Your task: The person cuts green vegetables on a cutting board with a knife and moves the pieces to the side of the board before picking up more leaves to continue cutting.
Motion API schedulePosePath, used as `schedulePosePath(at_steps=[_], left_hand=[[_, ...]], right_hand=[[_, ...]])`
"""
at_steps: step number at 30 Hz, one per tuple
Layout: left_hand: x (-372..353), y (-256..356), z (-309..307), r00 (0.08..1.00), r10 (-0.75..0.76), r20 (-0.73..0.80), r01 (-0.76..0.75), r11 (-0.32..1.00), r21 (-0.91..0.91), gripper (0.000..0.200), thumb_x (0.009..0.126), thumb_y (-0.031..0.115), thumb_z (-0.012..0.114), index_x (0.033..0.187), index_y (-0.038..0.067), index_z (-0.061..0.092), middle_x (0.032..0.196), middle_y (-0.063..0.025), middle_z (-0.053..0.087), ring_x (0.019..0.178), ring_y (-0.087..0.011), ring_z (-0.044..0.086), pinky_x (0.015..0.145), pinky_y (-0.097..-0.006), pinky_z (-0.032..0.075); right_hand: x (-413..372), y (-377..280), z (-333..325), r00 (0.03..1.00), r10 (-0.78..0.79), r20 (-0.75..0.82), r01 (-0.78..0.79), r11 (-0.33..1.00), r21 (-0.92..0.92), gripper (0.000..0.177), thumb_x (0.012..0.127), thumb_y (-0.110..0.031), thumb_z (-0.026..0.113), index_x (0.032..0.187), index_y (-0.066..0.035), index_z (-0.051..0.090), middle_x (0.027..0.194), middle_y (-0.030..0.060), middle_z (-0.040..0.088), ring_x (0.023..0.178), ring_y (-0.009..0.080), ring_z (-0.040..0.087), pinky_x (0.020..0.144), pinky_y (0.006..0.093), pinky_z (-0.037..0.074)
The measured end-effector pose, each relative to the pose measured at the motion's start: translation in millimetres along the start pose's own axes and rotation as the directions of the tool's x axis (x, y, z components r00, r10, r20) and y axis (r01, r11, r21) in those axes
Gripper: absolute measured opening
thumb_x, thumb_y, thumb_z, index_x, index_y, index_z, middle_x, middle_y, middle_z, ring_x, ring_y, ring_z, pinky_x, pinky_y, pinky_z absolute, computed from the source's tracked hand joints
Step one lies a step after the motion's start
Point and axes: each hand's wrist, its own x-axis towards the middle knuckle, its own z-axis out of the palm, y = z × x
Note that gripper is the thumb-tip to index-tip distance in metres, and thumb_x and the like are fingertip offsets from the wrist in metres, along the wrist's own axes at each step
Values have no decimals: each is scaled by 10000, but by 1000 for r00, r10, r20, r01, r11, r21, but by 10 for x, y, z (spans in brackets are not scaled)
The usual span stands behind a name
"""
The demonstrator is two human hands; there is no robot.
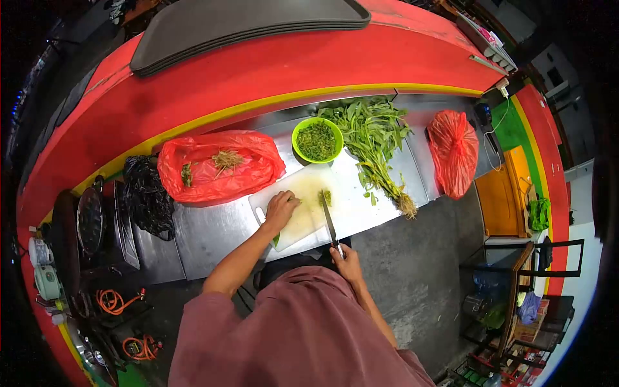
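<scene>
A white cutting board [298,233] lies on the steel counter. My right hand [348,263] grips a knife [329,219] by its handle, the blade pointing away from me over the board. Beside the blade tip sits a small heap of chopped greens [326,197]. My left hand [282,209] rests on the board's left part with fingers bent together; whatever is under them is hidden. A bit of green leaf [276,240] shows below that wrist. Past the board stands a lime-green bowl [296,149] full of chopped greens.
Leafy greens with roots [374,138] lie right of the bowl. An open red plastic bag [187,155] holding root ends is at the left, near a black bag [147,193]. A tied red bag [453,155] sits far right. Stacked trays [251,29] top the red wall.
</scene>
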Motion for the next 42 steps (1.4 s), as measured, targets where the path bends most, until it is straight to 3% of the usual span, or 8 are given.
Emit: schedulePosePath(at_steps=[6,8,12,16,18,20,27,42], left_hand=[[80,-188,-47,985,149,90,-161,976,150,147,856,141,692,989,111,746,938,-54,633,933,-249,651,793,-411,525],[228,-411,-85,996,35,82,-28,996,-80,128,861,150,733,961,74,758,904,-89,648,892,-300,668,802,-434,536],[327,-507,-239,987,-87,138,107,984,-145,137,866,152,761,936,35,763,915,-127,675,895,-350,679,812,-451,546],[313,-545,-222,977,-160,140,187,959,-213,159,889,159,765,976,28,786,953,-179,732,897,-358,711,835,-449,558],[301,-559,-202,966,-203,158,236,945,-227,167,889,171,775,970,27,792,944,-179,748,900,-341,723,836,-435,562],[308,-589,-211,968,-189,162,225,943,-244,165,887,171,778,966,27,791,942,-178,750,897,-340,724,833,-433,564],[244,-565,-207,983,-139,117,163,958,-236,154,865,103,770,991,14,765,997,-165,728,954,-339,707,864,-419,553],[133,-191,-169,966,-256,32,256,939,-231,123,887,81,737,972,-6,750,944,-166,694,922,-353,675,842,-425,530]], right_hand=[[104,-81,159,991,-125,40,126,992,-22,302,972,-282,718,934,18,715,713,22,638,663,84,546,584,313,448],[165,-526,338,990,-12,137,3,998,70,310,953,-284,734,959,26,733,733,31,662,666,99,564,604,313,466],[544,-668,894,987,-146,66,141,988,69,368,889,-308,790,1026,27,727,736,95,682,675,123,599,639,331,502],[773,-859,1323,954,-293,-54,285,950,-128,427,845,-313,812,1095,19,713,823,241,720,748,377,716,713,458,543],[842,-770,1415,982,-188,-3,186,973,-137,388,844,-297,809,1060,13,723,857,280,713,818,450,704,741,503,539],[941,-537,1529,984,-162,-73,149,978,-149,325,857,-277,803,983,11,719,733,174,689,685,282,681,685,420,523],[876,-336,1345,993,-116,22,118,991,-71,279,885,-257,798,902,8,714,646,52,618,597,138,556,577,336,455],[368,-379,738,999,17,-47,-4,966,257,226,941,-208,769,972,11,719,656,-63,551,583,35,457,524,251,366]])
